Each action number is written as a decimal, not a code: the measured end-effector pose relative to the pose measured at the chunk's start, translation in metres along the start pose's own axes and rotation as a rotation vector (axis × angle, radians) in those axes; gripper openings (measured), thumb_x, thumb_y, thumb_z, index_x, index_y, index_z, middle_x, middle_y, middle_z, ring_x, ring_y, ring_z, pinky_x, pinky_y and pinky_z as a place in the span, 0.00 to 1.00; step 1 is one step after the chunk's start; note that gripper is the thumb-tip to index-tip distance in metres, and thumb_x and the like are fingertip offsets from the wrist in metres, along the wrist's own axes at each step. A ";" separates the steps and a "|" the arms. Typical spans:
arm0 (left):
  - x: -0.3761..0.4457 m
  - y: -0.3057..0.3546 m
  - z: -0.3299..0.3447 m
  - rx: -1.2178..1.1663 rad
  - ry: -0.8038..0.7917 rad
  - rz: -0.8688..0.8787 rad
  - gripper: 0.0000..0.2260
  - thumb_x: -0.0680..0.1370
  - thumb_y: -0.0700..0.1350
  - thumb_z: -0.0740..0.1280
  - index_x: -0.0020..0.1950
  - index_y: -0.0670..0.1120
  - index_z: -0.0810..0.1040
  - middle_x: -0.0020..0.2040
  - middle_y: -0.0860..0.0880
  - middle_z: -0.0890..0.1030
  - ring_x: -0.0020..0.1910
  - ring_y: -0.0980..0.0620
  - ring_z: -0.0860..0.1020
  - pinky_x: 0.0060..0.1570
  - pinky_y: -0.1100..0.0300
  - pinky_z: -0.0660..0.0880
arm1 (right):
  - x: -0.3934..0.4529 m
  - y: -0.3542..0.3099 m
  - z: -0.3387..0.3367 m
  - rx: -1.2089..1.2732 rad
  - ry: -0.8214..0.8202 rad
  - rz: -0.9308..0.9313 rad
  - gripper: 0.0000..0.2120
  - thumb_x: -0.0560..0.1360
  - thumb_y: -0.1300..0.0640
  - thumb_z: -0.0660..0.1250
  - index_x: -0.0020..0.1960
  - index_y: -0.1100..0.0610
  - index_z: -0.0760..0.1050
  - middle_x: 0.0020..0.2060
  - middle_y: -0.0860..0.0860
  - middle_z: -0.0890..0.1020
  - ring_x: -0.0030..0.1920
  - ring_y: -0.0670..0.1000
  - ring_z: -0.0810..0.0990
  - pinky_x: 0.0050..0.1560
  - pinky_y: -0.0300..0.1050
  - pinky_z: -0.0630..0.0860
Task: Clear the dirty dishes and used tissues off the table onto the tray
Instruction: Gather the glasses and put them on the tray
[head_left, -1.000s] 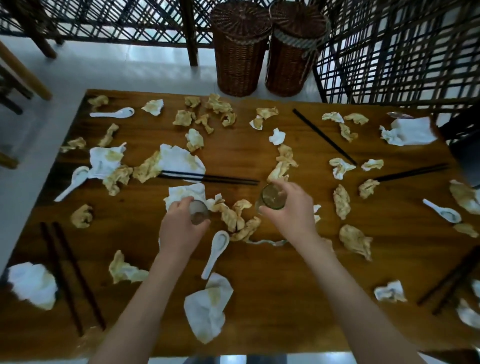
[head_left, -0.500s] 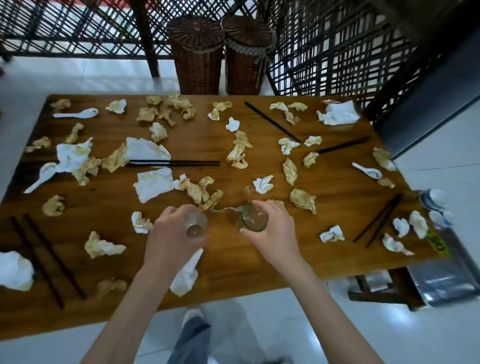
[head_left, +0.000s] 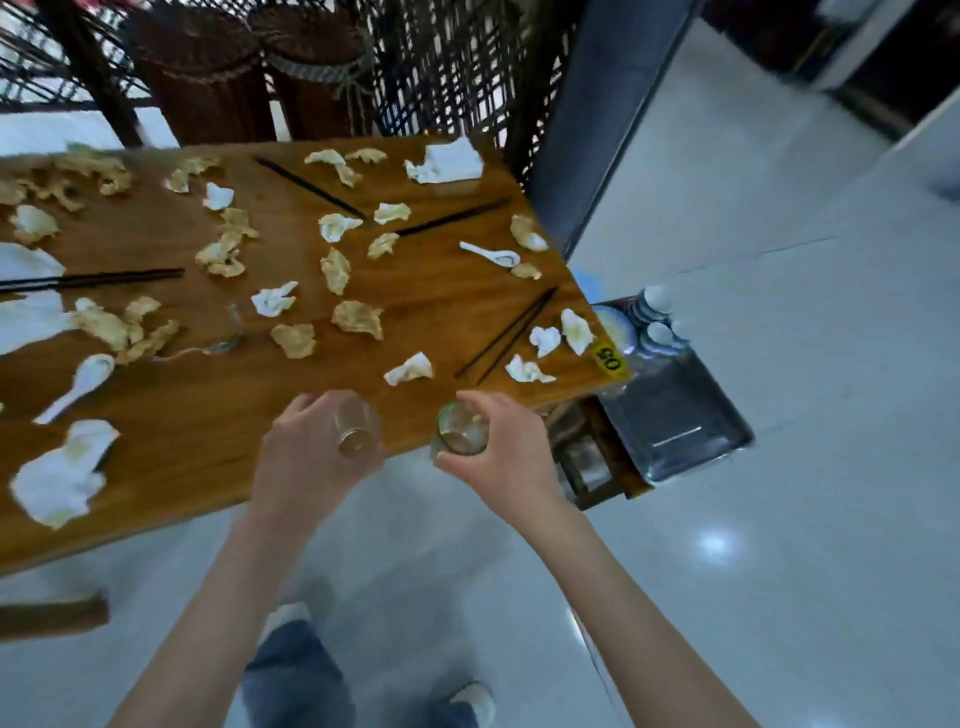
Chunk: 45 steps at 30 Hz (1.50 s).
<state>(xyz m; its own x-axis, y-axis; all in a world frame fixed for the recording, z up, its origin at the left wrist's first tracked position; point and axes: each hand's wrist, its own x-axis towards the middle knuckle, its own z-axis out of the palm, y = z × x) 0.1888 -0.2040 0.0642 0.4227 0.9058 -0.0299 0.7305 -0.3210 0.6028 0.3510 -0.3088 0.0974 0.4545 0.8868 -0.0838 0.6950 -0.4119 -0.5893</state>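
Glass, left: clear glass tumbler wrapped in my left hand, fingers curled round its side, held at the near table edge.
Glass, right: greenish glass cup gripped by my right hand, thumb and fingers closed round it, mouth facing up at me, just off the table's near edge.
Between them: the two glasses ride side by side, close but apart.
Table: wooden table slopes away to my left, a yellow tag on its near right corner.
Litter: crumpled used tissues, white and stained, scattered all over the top; a big white wad sits near the front left.
Cutlery: a white spoon to the left, another spoon near the right edge, black chopsticks crossing near the corner.
Tray: metal tray low beside the table's right end, stacked white dishes at its far side.
Beyond: two wicker baskets against a lattice screen, blurred.
Below: pale glossy floor, my jeans and shoes.
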 end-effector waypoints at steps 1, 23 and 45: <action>-0.003 0.015 0.011 -0.003 -0.006 0.022 0.15 0.63 0.50 0.77 0.47 0.56 0.78 0.41 0.53 0.77 0.39 0.56 0.73 0.33 0.68 0.63 | -0.005 0.018 -0.013 -0.002 0.011 0.003 0.30 0.65 0.51 0.76 0.66 0.54 0.72 0.60 0.49 0.77 0.59 0.49 0.75 0.58 0.39 0.68; 0.104 0.308 0.249 -0.047 -0.034 0.229 0.23 0.61 0.48 0.79 0.54 0.52 0.76 0.44 0.55 0.73 0.42 0.53 0.72 0.42 0.61 0.65 | 0.092 0.327 -0.221 -0.001 0.121 0.155 0.29 0.64 0.54 0.75 0.64 0.54 0.74 0.57 0.49 0.79 0.55 0.47 0.76 0.56 0.34 0.68; 0.226 0.424 0.568 -0.125 -0.082 -0.217 0.26 0.62 0.44 0.77 0.58 0.46 0.76 0.53 0.47 0.76 0.51 0.47 0.75 0.51 0.56 0.71 | 0.279 0.625 -0.234 -0.011 -0.092 0.112 0.18 0.67 0.57 0.72 0.56 0.49 0.76 0.47 0.47 0.72 0.43 0.51 0.77 0.39 0.39 0.67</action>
<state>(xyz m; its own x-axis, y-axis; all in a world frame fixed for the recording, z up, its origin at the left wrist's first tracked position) 0.8986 -0.2922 -0.1395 0.3092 0.9227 -0.2304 0.7389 -0.0806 0.6689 1.0428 -0.3681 -0.1060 0.4772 0.8502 -0.2225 0.6488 -0.5116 -0.5634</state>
